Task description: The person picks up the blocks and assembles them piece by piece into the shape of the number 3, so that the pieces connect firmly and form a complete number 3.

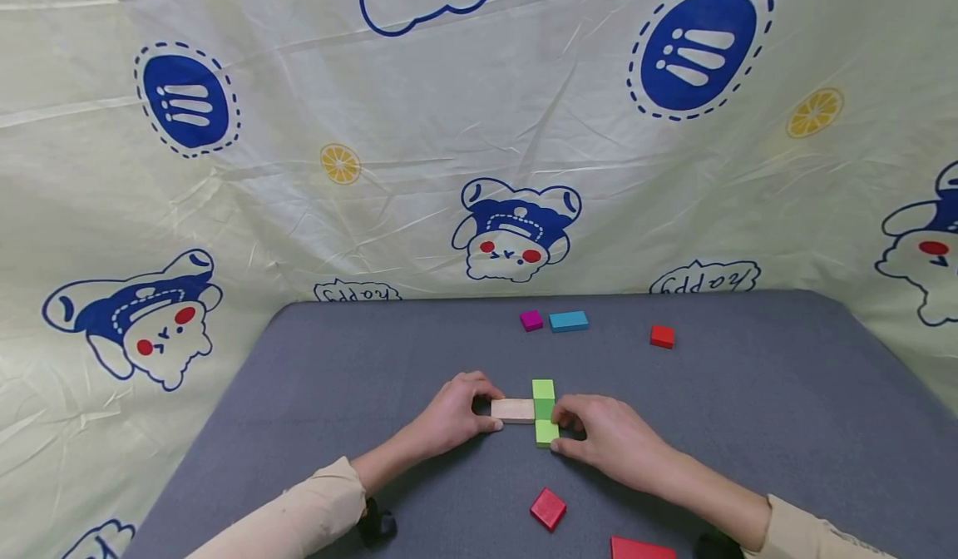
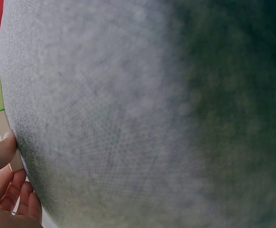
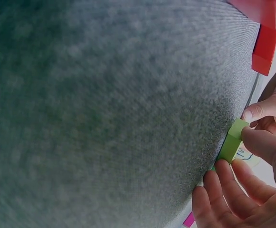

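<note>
On the grey tabletop, a plain wooden block (image 1: 513, 411) lies flat with its right end against a short row of green blocks. That row has a light green block (image 1: 543, 389) at the far end, a darker green block (image 1: 544, 410) in the middle and another light green block (image 1: 546, 434) nearest me. My left hand (image 1: 451, 413) pinches the left end of the wooden block between thumb and fingers. From the right, my right hand (image 1: 617, 442) pinches the near light green block, its thumb on the near end, as the right wrist view shows on the green side (image 3: 230, 146).
Towards the far edge of the table (image 1: 359, 351) lie a magenta block (image 1: 531, 320), a blue block (image 1: 569, 321) and a red block (image 1: 662, 337). Closer in are a red square block (image 1: 549, 509) and a red block (image 1: 644, 548) cut by the frame. A printed cloth (image 1: 419, 234) hangs behind.
</note>
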Demonstrator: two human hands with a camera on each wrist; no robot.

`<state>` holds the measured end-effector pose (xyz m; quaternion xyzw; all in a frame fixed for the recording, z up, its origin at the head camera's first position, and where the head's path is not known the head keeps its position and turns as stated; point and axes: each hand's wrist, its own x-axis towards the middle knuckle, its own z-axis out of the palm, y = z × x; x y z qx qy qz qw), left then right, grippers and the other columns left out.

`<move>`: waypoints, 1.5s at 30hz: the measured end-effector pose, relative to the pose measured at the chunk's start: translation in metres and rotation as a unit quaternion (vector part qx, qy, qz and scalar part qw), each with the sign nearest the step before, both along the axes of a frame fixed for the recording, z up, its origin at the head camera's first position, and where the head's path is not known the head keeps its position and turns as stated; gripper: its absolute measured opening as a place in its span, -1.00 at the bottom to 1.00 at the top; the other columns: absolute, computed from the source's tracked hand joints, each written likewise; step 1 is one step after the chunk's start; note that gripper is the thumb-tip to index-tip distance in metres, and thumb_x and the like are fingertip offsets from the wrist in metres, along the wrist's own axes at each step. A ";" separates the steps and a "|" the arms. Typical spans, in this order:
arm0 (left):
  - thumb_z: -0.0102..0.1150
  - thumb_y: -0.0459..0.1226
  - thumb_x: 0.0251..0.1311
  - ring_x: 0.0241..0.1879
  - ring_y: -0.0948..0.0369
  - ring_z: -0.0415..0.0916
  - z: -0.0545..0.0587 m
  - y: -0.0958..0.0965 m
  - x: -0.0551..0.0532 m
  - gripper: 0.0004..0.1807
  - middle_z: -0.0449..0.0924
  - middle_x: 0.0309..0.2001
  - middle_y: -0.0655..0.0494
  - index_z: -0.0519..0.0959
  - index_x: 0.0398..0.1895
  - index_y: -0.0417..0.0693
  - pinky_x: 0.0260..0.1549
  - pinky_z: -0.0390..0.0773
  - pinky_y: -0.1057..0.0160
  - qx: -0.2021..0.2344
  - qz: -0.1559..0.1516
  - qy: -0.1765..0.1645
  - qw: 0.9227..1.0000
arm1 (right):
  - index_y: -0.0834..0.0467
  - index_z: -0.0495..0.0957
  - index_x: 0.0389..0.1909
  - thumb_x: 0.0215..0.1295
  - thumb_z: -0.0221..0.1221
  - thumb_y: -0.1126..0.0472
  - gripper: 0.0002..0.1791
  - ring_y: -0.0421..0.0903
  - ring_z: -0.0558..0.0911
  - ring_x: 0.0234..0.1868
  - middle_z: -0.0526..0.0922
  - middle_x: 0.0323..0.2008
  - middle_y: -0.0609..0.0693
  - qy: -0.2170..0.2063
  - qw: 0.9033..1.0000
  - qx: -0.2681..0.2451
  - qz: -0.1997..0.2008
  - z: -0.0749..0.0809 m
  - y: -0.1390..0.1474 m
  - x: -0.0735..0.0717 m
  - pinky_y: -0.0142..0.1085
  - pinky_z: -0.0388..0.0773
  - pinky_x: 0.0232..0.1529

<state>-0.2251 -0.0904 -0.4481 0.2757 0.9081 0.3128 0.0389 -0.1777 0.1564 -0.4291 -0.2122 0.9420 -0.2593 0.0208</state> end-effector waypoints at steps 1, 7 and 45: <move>0.46 -0.25 0.07 -0.10 0.22 0.42 0.000 0.000 0.000 -0.73 0.55 -0.20 0.27 0.71 -0.13 -0.04 -0.03 0.42 0.19 0.000 0.000 0.000 1.000 | -0.10 0.60 -0.29 0.05 0.46 0.09 -0.75 -0.25 0.48 -0.32 0.52 -0.38 -0.31 -0.002 1.000 0.000 -0.002 0.000 0.000 0.000 -0.27 0.47 -0.27; 0.46 -0.25 0.08 -0.11 0.22 0.41 0.000 0.000 0.000 -0.74 0.55 -0.20 0.27 0.71 -0.13 -0.03 -0.04 0.43 0.20 0.001 -0.001 -0.002 1.000 | -0.10 0.60 -0.29 0.04 0.47 0.09 -0.74 -0.25 0.47 -0.32 0.52 -0.37 -0.29 -0.010 1.000 0.002 -0.007 0.001 -0.001 0.000 -0.25 0.47 -0.27; 0.46 -0.26 0.08 -0.10 0.24 0.41 -0.001 0.000 0.000 -0.74 0.55 -0.19 0.27 0.71 -0.13 -0.04 -0.04 0.43 0.20 0.004 -0.004 0.000 1.000 | -0.09 0.60 -0.03 0.21 0.35 0.00 -0.68 -0.33 0.54 -0.21 0.61 -0.18 -0.30 -0.037 0.998 -0.046 -0.014 0.033 0.063 0.037 -0.24 0.55 -0.13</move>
